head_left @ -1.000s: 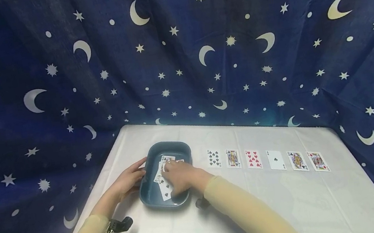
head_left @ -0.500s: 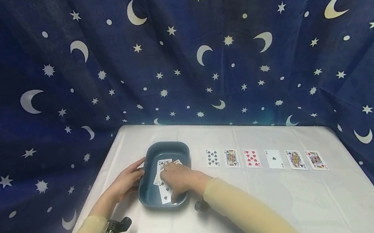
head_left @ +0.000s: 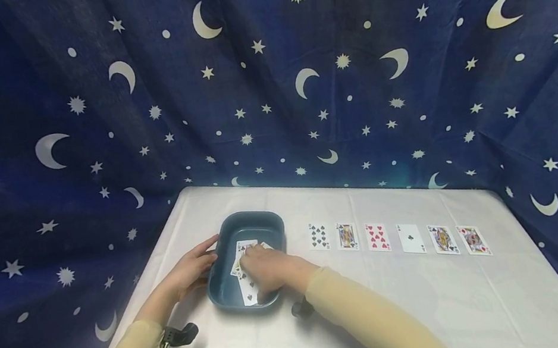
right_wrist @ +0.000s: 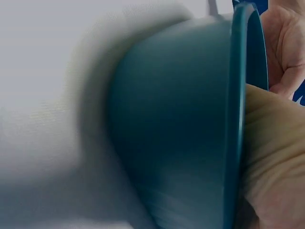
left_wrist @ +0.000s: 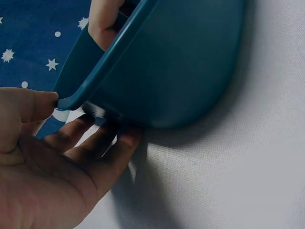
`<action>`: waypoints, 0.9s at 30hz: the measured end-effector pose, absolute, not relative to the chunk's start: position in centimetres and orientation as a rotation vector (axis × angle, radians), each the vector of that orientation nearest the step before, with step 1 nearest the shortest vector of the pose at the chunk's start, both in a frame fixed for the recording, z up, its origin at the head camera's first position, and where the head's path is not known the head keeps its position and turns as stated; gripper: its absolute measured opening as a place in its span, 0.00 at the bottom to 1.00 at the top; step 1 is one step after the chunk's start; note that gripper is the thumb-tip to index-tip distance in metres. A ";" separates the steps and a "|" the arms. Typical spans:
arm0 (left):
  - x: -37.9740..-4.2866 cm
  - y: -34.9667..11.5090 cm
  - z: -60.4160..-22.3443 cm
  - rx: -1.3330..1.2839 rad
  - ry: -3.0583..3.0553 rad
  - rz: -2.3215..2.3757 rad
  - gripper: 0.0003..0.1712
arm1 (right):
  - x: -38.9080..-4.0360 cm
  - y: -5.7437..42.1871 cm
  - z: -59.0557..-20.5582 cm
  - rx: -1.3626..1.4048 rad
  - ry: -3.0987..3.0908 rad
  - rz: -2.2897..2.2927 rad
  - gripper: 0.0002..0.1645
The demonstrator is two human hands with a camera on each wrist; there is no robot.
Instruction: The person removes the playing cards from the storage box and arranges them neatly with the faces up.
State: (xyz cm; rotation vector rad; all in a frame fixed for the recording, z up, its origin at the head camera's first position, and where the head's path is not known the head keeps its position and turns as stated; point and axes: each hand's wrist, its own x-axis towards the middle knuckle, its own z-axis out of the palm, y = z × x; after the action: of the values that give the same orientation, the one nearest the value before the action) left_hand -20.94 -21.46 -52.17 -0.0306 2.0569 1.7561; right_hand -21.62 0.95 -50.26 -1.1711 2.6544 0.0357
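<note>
The person's left hand is holding a deep blue dish by its left side. In the left wrist view, the thumb is pressing on the rim and the other fingers are reaching under the outside of the wall, so this grip is grasping the dish. The dish is sitting on the white tabletop, toward the left. The right hand is reaching down inside the dish, with its fingers bending over some loose playing cards. These cards are lying on the bottom of the dish, overlapping each other, and the hand is hiding part of them. I cannot tell if the right grip is pinching a card or just touching the pile. To the right of the dish, six more cards are lying face up in a row, with gaps between them. Going left to right, the row is showing a black spade card, a picture card, a red heart card, a card with one black club in its middle, and two more picture cards. Pale yellow sleeves are covering the arms. Behind the tabletop, a dark blue curtain is hanging, showing moons and stars.
</note>
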 end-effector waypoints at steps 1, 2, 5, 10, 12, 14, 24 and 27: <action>-20.9 -21.4 -52.1 -0.029 2.060 1.753 0.32 | -21.5 1.0 -50.2 -1.182 2.644 0.041 0.46; -20.9 -21.4 -52.1 -0.034 2.065 1.749 0.32 | -21.3 1.0 -50.1 -1.193 2.634 0.045 0.44; -20.9 -21.4 -52.0 -0.029 2.075 1.746 0.32 | -20.9 0.9 -49.9 -1.222 2.620 0.059 0.38; -20.8 -21.2 -51.9 -0.021 2.057 1.769 0.32 | -20.3 0.9 -50.0 -1.246 2.620 0.079 0.32; -20.8 -21.2 -51.9 -0.018 2.045 1.777 0.32 | -20.1 0.9 -50.0 -1.246 2.618 0.090 0.32; -20.8 -21.2 -51.9 -0.013 2.042 1.777 0.32 | -20.2 0.9 -50.0 -1.256 2.615 0.113 0.33; -20.9 -21.4 -52.1 -0.026 2.048 1.763 0.31 | -20.8 2.2 -49.6 -1.299 2.693 -0.084 0.49; -20.9 -21.4 -52.0 -0.035 2.050 1.760 0.32 | -21.1 4.4 -47.5 -1.265 2.779 -0.292 0.54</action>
State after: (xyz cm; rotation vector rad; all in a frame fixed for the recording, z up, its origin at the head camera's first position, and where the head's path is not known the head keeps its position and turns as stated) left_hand -20.91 -21.36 -52.00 -0.0353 2.0497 1.7600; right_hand -21.05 4.40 -47.49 -1.2647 2.7793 -0.2923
